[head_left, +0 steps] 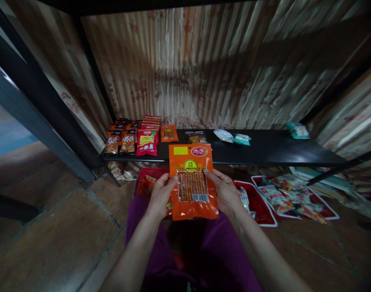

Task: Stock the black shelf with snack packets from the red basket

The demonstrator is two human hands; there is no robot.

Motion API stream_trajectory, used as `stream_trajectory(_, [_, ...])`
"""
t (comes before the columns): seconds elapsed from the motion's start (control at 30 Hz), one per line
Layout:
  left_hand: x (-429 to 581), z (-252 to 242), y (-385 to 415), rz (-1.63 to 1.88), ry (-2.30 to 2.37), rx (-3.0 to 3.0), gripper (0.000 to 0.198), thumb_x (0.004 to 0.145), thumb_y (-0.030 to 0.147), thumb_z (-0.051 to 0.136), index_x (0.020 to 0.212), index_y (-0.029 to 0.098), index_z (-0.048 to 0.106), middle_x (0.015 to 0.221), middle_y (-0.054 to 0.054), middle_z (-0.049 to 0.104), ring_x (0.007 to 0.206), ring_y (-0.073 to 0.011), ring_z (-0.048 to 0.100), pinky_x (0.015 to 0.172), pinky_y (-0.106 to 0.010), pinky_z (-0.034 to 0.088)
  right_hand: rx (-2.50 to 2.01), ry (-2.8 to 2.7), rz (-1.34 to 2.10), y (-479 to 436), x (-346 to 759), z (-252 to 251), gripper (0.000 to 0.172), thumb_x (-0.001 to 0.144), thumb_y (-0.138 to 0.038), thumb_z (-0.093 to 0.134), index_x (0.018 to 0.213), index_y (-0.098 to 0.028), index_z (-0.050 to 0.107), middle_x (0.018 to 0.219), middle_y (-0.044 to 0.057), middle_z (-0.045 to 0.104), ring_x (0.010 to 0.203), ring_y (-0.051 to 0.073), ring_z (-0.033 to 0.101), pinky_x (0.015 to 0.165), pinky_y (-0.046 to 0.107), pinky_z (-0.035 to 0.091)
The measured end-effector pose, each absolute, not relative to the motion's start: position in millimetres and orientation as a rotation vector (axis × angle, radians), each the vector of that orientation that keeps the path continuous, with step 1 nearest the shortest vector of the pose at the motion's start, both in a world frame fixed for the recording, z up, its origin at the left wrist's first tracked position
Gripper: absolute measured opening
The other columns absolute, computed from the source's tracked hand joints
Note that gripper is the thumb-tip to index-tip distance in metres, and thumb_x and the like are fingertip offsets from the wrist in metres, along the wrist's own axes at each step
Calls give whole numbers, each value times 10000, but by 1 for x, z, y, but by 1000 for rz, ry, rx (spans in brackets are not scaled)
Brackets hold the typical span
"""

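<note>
Between my two hands I hold up an orange snack packet (193, 184), upright, its clear window showing brown strips. My left hand (159, 192) grips its left edge with the thumb on the front. On the opposite edge, my right hand (225, 190) grips it the same way; the other fingers of both are partly hidden behind. Beyond the packet, a similar orange packet (169, 133) lies on the black shelf (264, 150). Next to that one stand red snack packets (147, 142) in an overlapping row, with black-and-orange packets (120, 142) at the shelf's left end.
A dark packet (196, 137), a white packet (223, 135) and teal packets (297, 130) lie farther right on the shelf. Below are red baskets (266, 217) holding snack packets (277, 198). A black metal post (48, 93) rises at left; striped cloth (185, 69) hangs behind.
</note>
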State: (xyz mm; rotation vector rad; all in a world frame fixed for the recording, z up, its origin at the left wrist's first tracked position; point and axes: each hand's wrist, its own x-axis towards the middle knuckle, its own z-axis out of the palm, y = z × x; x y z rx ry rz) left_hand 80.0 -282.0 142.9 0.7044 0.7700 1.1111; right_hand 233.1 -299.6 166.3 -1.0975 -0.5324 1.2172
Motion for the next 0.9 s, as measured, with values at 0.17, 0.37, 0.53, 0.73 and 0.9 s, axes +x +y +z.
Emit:
stream_trajectory(0.17, [77,137,-288,1106,797,691,315,605,381,764,800,150,674,743,-30,701,679,-171,640,702,-297,486,-1101,-585,1257,-300,238,166,317,536,-337,838,813,-230,727,783,10,745,711,224,689,648,329,534])
stream_trajectory(0.37, [79,137,-280,1248,826,603,344,588,391,765,814,156,654,723,-16,692,652,-156,630,683,-289,488,-1110,-791,1360,-314,238,156,351,576,-367,819,883,-228,723,855,14,745,734,192,680,695,299,518])
stream_trajectory(0.53, [81,140,-276,1295,817,562,325,602,357,755,836,159,649,721,-10,697,626,-150,634,701,-303,498,-1104,-864,1388,-322,235,145,346,592,-359,814,897,-226,721,879,21,740,754,188,676,736,310,519])
stream_trajectory(0.73, [80,139,-275,1273,822,538,348,582,332,760,869,163,661,789,-32,710,712,-179,656,737,-323,498,-1082,-809,1355,-319,233,136,347,575,-352,822,882,-222,723,838,18,739,724,193,677,730,319,518])
stream_trajectory(0.9, [80,136,-276,1236,775,574,334,578,292,750,878,171,668,837,-34,714,752,-187,660,759,-325,495,-1142,-865,1282,-315,236,129,364,628,-377,780,954,-233,704,906,36,735,824,237,677,787,378,516])
